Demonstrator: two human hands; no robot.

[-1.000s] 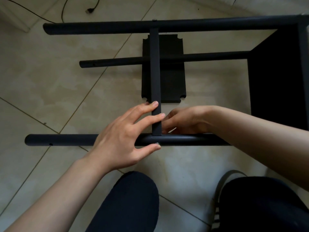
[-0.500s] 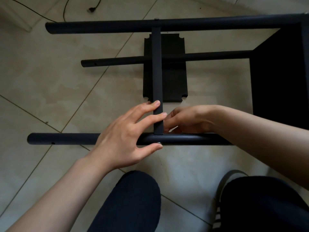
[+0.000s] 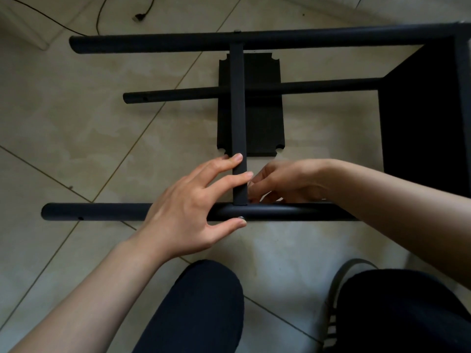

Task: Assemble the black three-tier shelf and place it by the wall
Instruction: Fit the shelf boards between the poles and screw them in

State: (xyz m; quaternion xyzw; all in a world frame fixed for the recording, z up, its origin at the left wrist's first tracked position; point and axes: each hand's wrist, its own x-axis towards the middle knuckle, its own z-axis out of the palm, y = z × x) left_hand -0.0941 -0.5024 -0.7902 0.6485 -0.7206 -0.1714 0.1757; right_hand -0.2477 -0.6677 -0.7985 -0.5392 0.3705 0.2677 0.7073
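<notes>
Bracing the joint, the left hand spreads its grip: two straight fingertips press the flat crossbar and the thumb pins a small silvery screw against the near round tube. The shelf frame lies on its side on the glossy tile floor, a notched flat shelf panel beneath it. The right hand curls behind the joint; whether it holds anything I cannot tell. If the thumb slips, the smooth screw could drop and roll, or the matte bar shift off its hole.
</notes>
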